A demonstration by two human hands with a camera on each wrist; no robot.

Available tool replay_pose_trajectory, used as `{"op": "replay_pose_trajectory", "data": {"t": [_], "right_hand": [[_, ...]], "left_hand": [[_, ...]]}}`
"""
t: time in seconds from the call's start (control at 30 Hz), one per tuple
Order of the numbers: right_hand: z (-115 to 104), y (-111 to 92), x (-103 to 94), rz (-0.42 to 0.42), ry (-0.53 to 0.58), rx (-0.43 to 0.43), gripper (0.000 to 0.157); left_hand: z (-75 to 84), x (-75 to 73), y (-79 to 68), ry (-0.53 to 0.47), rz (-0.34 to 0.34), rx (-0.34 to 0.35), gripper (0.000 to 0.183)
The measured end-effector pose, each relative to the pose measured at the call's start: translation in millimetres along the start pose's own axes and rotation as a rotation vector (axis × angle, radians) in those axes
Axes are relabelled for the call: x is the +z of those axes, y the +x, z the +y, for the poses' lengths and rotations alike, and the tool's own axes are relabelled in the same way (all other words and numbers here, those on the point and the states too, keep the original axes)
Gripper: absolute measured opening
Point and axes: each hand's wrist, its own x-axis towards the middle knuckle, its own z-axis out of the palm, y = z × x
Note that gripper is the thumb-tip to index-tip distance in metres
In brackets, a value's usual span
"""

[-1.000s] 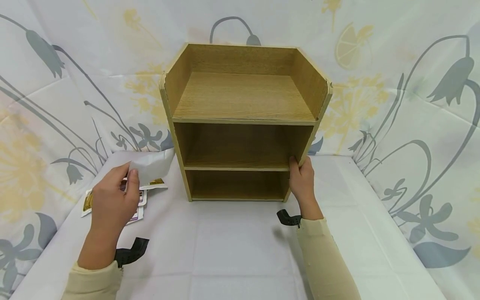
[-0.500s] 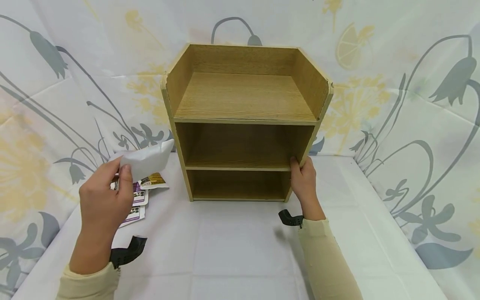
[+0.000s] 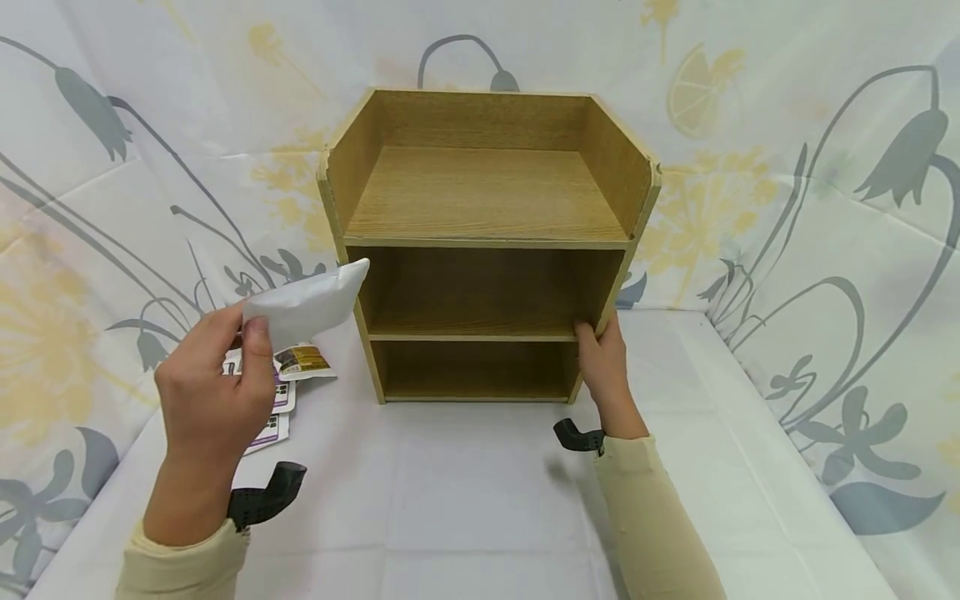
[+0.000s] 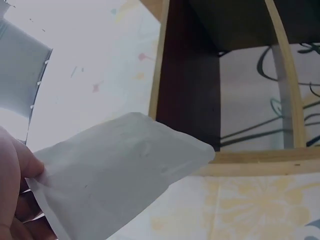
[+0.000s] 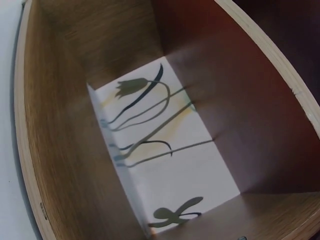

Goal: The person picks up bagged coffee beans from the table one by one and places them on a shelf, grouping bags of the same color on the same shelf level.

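In the head view my left hand (image 3: 213,387) pinches a plain white sachet (image 3: 309,307) between thumb and fingers at its left end. The sachet is raised and tilted, its far tip overlapping the left side panel of a wooden shelf unit (image 3: 487,192). From the left wrist, the white sachet (image 4: 115,172) fills the middle, with the thumb (image 4: 29,162) on its near edge. My right hand (image 3: 604,367) grips the shelf's right side panel near the middle board, some fingers hidden behind the panel. The right wrist view looks into a compartment (image 5: 57,125) of the unit.
Several printed sachets (image 3: 303,362) lie in an overlapping pile on the white cloth (image 3: 465,492), partly behind my left hand. Flower-patterned cloth (image 3: 810,250) hangs behind and at both sides. Through the compartment's open back, patterned cloth (image 5: 175,175) shows.
My left hand has lifted the white sachet off to the upper right, bringing its tip over the shelf's left edge. More of the printed pile shows. My right hand keeps its grip.
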Motion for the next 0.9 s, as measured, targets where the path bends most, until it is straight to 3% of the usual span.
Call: {"op": "replay_pose_trajectory", "data": {"t": [0.3, 0.9], "right_hand": [[1.1, -0.1, -0.7, 0.000, -0.043, -0.025, 0.045], [3.3, -1.7, 0.1, 0.011, -0.069, -0.075, 0.045]], "left_hand": [[13.3, 8.6, 10.3, -0.062, 0.056, 0.033, 0.027], [38.8, 28.5, 37.9, -0.175, 0.089, 0.130, 0.027]]}}
